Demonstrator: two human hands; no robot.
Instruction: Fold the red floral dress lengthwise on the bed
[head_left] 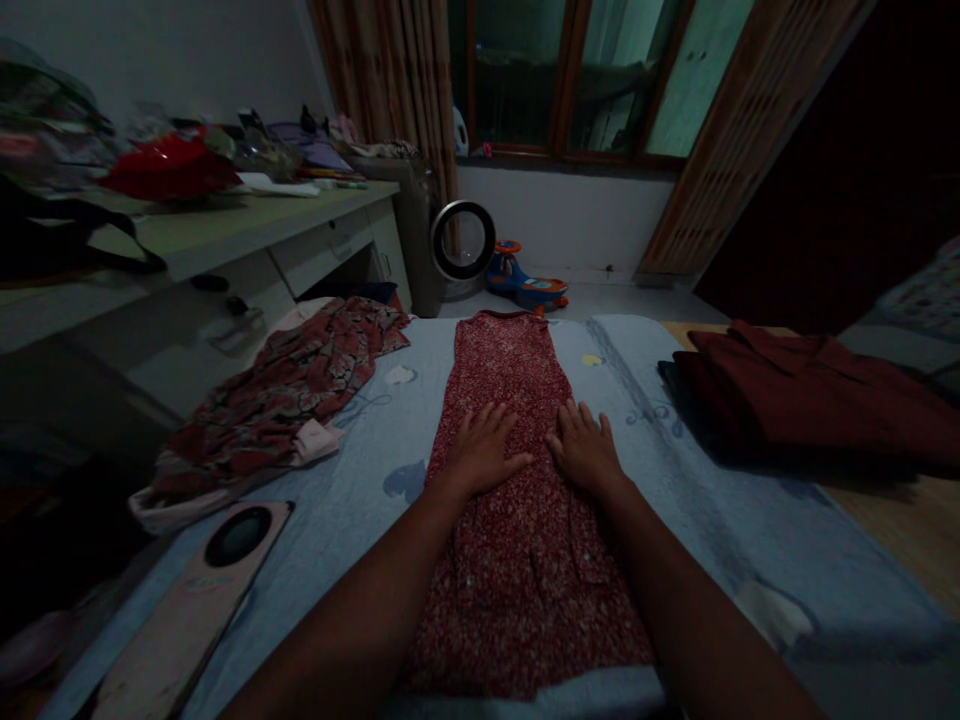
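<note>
Red dress (pixel 517 520) lengthwise on blue sheet (pixel 360 480), left hand (pixel 484 450) and right hand (pixel 585 450) pressed flat on it, fingers open, gripping nothing, dark red clothes (pixel 810 400) at right.

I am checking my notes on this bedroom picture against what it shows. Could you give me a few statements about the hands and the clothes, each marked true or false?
1. Both hands lie flat on the red speckled garment. True: the left hand and the right hand rest on it, palms down, fingers spread.
2. The right hand holds a phone. False: its grip is open and holds nothing.
3. A patterned garment lies crumpled to the left of the red one. True.
4. The dark red folded clothes lie under the left hand. False: they sit apart, far to the right.
5. The red garment is rolled into a ball. False: it is spread out lengthwise on the light blue sheet.
</note>
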